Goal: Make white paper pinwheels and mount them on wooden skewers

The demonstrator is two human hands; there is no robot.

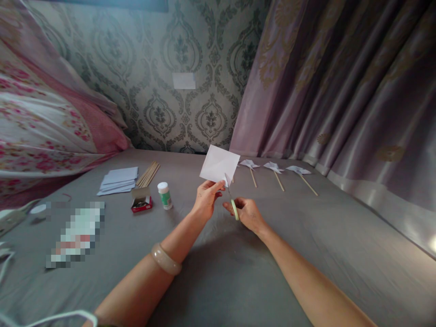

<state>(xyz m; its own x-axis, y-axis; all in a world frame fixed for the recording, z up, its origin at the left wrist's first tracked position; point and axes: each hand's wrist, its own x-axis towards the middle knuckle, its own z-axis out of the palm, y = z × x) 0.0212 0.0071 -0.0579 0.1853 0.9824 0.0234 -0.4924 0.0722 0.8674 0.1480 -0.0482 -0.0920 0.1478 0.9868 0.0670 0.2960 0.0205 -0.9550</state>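
My left hand (206,198) pinches the lower edge of a square sheet of white paper (218,163), holding it up above the grey sheet-covered surface. In my right hand (245,211) is a pair of scissors (235,208) with light green handles. Their blades reach the paper's lower right corner, close to my left thumb. How deep any cut runs I cannot tell. Just behind the paper, on the right, lie paper pinwheels on sticks: one pinwheel (250,164), a second pinwheel (273,167) and a third pinwheel (299,170). Another stick end peeks out beside the paper.
To the left are a stack of white paper (118,180), several wooden sticks (148,174), an open small red box (141,204) and a white-capped green bottle (165,196). A blurred-out object (76,236) and a white cable (51,318) lie nearer. Curtains (306,91) hang at right.
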